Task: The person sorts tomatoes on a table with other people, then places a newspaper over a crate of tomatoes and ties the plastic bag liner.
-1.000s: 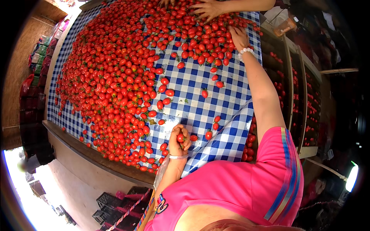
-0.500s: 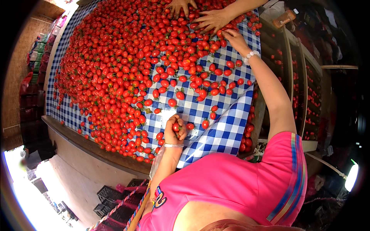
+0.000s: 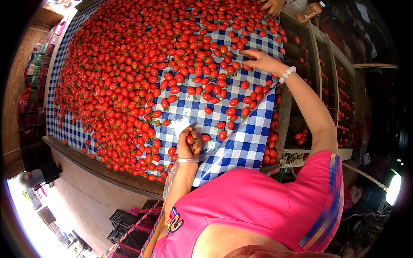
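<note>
Your left hand (image 3: 184, 147), at the lower middle of the frame, curls around a small red tomato (image 3: 189, 140); your right hand (image 3: 266, 62), right of centre, has its fingers stretched and parted near loose tomatoes (image 3: 206, 71). Each is likely light, smooth and quick to roll, and could bruise if squeezed, so cup its plump middle gently. The checked cloth (image 3: 241, 150) rises in a fold at lower right, which may block rolling; a co-worker's hand (image 3: 272, 6) and a bottle (image 3: 310, 12) occupy the upper right.

Lamp (image 3: 393, 189) glowing far right; black crates (image 3: 122, 218), white glare (image 3: 26, 219) lower left.
</note>
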